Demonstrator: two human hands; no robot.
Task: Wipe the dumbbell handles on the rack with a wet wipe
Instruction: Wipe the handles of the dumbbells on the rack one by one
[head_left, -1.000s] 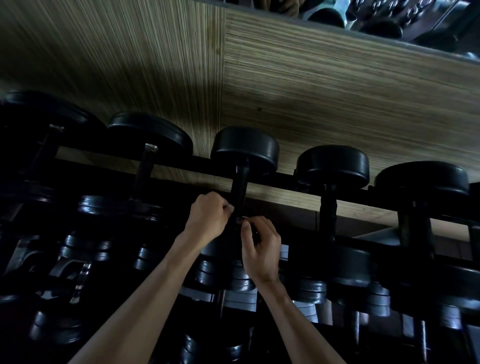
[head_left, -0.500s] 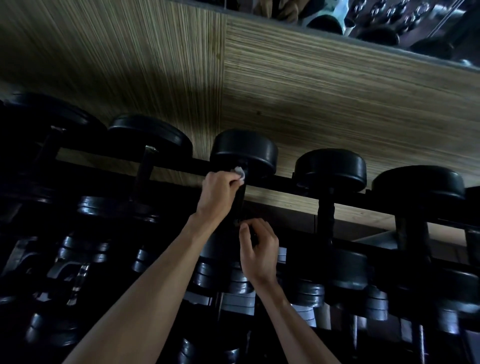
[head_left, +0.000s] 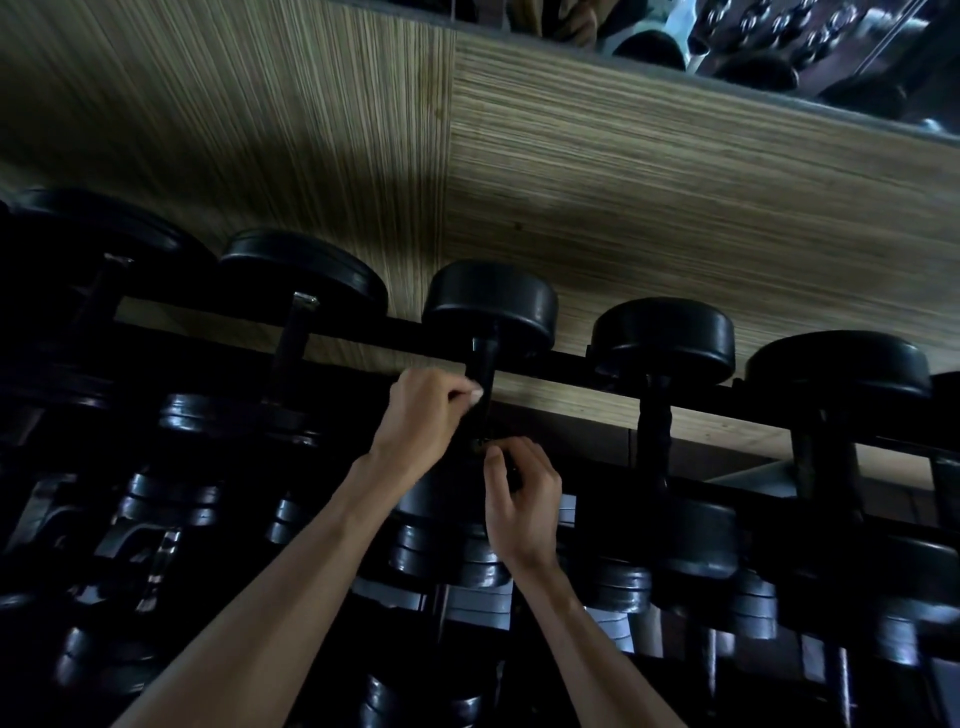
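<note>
Head view: dumbbell (head_left: 485, 332), black, round rubber-like head, dark straight handle (head_left: 482, 374), lying on the top rail of a black metal rack (head_left: 576, 370) among similar dumbbells. Left hand (head_left: 418, 415) curled round the handle, pinching a small white wet wipe (head_left: 476, 396) against it. Right hand (head_left: 522, 501), fingers curled, pinches the handle's lower end. Lower rack tier holds shinier, ribbed dumbbells (head_left: 176, 499). Wall panel (head_left: 649, 208) behind, striped wood-grain, matte.
</note>
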